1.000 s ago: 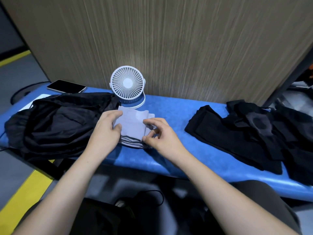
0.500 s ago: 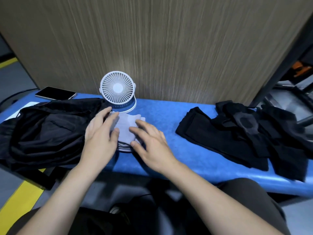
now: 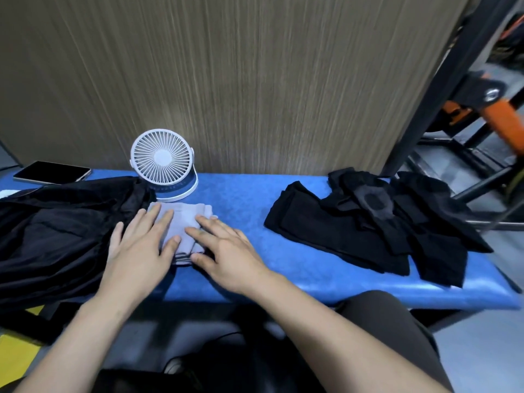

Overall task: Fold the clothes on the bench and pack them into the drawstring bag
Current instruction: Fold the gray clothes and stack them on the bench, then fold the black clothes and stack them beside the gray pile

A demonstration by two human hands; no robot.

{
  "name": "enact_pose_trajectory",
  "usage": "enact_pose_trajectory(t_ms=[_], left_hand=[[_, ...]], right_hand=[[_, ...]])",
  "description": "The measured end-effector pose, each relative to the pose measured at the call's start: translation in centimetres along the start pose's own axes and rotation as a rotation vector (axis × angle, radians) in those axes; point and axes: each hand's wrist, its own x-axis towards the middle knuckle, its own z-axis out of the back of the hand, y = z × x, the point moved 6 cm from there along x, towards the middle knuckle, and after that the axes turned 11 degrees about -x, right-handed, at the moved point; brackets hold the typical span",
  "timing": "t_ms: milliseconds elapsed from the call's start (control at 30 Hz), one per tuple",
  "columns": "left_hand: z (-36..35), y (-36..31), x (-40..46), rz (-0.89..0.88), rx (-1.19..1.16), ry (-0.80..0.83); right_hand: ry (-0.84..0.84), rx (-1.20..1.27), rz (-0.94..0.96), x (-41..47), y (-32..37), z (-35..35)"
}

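A small folded grey cloth (image 3: 185, 222) with striped edges lies on the blue bench (image 3: 249, 199), just in front of the fan. My left hand (image 3: 140, 245) lies flat on its left half, fingers straight. My right hand (image 3: 224, 246) presses its right half with straight fingers. Left of the cloth spreads a black drawstring bag (image 3: 59, 236), crumpled and flat. A pile of black clothes (image 3: 374, 222) lies unfolded on the right part of the bench.
A white desk fan (image 3: 163, 168) stands at the back against the wood-grain wall. A phone (image 3: 52, 172) lies at the far left corner. Black and orange metal frames (image 3: 482, 114) stand right of the bench. Yellow floor marking shows at the lower left.
Both hands went from pinching the grey cloth's edges to lying flat on it. The camera view has turned to the right.
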Motion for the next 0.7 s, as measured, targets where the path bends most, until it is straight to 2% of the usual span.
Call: enact_pose_trajectory(t_ms=[167,267,700], left_hand=[[1.9,-2.8,0.7,-0.072,-0.027,-0.183],[2.1,-5.7,1.2,-0.136,-0.092,-0.213],[-3.9,-18.1,2.9,-0.343,-0.312,-0.029]], right_hand=[[-0.129,0.039,0.007,-1.2,-1.1,2.3],[-0.174,0.013,-0.022,-2.2,-2.9,3.4],[-0.308,-0.079,-0.149,-8.6,-11.2,8.8]])
